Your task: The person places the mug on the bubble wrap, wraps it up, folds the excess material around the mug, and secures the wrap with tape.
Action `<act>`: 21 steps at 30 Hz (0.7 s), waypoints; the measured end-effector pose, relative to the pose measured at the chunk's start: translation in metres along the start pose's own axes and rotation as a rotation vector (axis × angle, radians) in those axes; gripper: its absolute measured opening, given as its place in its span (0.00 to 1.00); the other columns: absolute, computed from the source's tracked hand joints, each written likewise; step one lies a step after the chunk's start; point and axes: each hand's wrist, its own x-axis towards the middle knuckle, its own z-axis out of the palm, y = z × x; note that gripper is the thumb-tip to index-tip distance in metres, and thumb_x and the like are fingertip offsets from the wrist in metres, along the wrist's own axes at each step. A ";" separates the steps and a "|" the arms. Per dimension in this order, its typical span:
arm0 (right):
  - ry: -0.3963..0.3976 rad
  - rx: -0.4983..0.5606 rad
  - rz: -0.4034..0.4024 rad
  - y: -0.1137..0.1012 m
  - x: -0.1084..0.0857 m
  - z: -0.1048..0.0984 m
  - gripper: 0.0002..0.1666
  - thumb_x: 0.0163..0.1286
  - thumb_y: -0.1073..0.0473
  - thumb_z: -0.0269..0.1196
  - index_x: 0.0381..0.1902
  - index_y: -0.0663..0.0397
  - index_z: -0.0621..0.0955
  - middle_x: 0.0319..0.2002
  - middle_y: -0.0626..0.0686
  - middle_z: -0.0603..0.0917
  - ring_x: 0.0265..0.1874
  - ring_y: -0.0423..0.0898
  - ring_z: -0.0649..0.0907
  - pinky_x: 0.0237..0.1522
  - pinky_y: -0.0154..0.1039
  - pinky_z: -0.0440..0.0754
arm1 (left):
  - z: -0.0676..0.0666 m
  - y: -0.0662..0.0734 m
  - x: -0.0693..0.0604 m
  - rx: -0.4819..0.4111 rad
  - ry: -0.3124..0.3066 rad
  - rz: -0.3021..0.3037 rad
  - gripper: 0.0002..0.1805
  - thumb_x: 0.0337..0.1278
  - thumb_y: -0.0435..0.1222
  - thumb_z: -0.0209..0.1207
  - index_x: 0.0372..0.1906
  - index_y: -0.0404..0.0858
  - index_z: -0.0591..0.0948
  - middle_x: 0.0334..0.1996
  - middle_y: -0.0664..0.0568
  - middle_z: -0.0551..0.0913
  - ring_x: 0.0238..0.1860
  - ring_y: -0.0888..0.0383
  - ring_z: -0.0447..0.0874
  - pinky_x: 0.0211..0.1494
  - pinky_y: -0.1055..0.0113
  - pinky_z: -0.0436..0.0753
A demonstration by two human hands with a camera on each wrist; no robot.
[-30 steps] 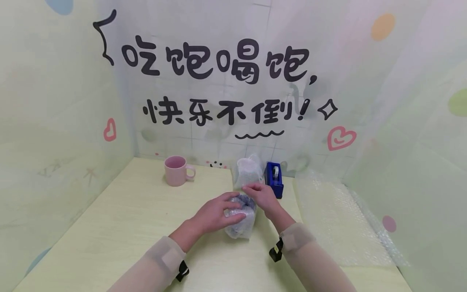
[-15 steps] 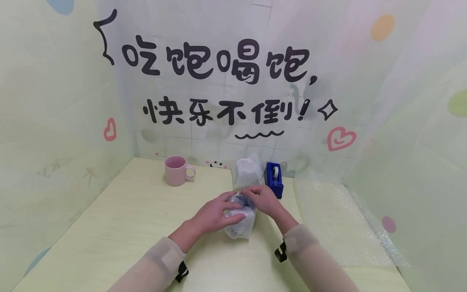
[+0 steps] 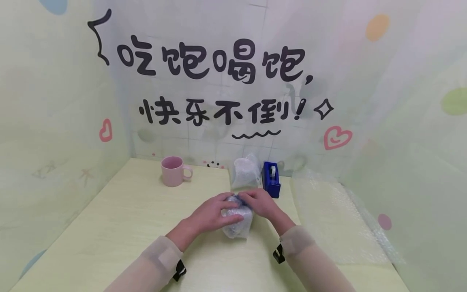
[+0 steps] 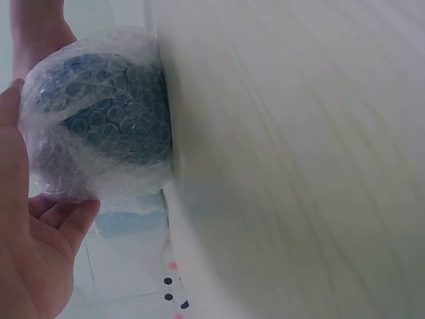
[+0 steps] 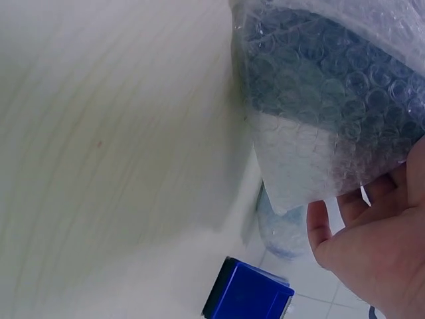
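Observation:
A dark bluish object wrapped in bubble wrap (image 3: pixel 238 222) stands on the table between both hands. My left hand (image 3: pixel 211 214) grips its left side, thumb towards the front and fingers round the upper far side. In the left wrist view the wrapped bundle (image 4: pixel 106 119) shows its bubbles over a blue body, with the left hand (image 4: pixel 33 246) around it. My right hand (image 3: pixel 260 202) holds the wrap at the top right, fingers bent. The right wrist view shows the right hand (image 5: pixel 378 246) with its fingertips against the wrap (image 5: pixel 299 159) near a loose corner.
A pink mug (image 3: pixel 172 172) stands at the back left. Behind the hands is another wrapped item (image 3: pixel 246 172), with a blue tape dispenser (image 3: pixel 271 180) to its right. A bubble wrap sheet (image 3: pixel 335 223) lies on the right side of the table (image 3: pixel 120 227).
My right hand has moved slightly left and down onto the bundle's top. The left hand keeps its grip. The head view has shifted a little.

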 end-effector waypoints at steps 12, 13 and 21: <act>0.016 0.092 0.065 -0.001 -0.001 0.006 0.21 0.85 0.46 0.61 0.43 0.52 0.94 0.39 0.50 0.92 0.36 0.40 0.82 0.40 0.37 0.81 | -0.003 -0.004 -0.002 -0.028 -0.046 0.011 0.31 0.66 0.55 0.74 0.67 0.42 0.88 0.71 0.42 0.80 0.69 0.42 0.83 0.73 0.44 0.83; 0.020 0.093 0.062 0.000 -0.001 0.006 0.21 0.85 0.46 0.61 0.44 0.53 0.94 0.40 0.50 0.92 0.36 0.40 0.82 0.41 0.37 0.82 | -0.003 -0.004 -0.002 -0.038 -0.058 -0.005 0.32 0.66 0.56 0.74 0.68 0.42 0.87 0.72 0.42 0.80 0.70 0.43 0.82 0.73 0.43 0.83; 0.033 0.135 0.091 0.000 -0.003 0.007 0.21 0.85 0.46 0.61 0.44 0.53 0.94 0.41 0.51 0.93 0.38 0.41 0.83 0.43 0.38 0.83 | -0.003 -0.003 -0.002 -0.090 -0.047 -0.022 0.32 0.66 0.55 0.73 0.67 0.41 0.88 0.73 0.41 0.79 0.71 0.41 0.81 0.74 0.42 0.81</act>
